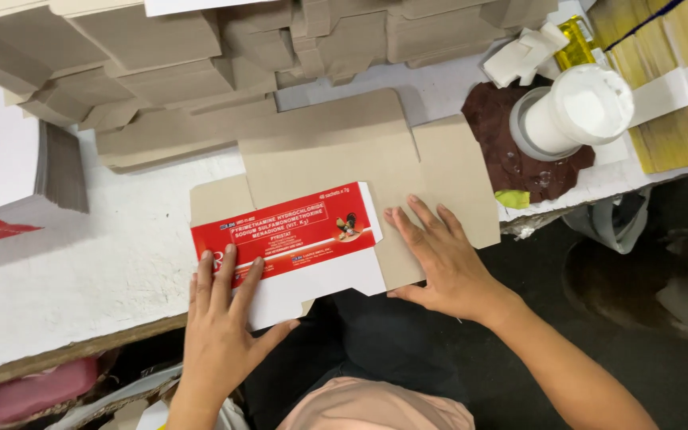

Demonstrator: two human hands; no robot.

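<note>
Grey cardboard blank [360, 151] under a red-and-white panel [292, 239] — both hands [220, 318] [439, 259] flat, open, gripping nothing.

Both forearms are seen bare; no sleeves, rings, watches or gloves are noted on the left hand [220, 318] or right hand [439, 263]. A peach-coloured garment [376, 406] is worn, at 6 o'clock.

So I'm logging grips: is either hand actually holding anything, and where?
Neither grips. The left hand presses flat on the red-and-white carton flap; the right hand on the brown cardboard.
</note>
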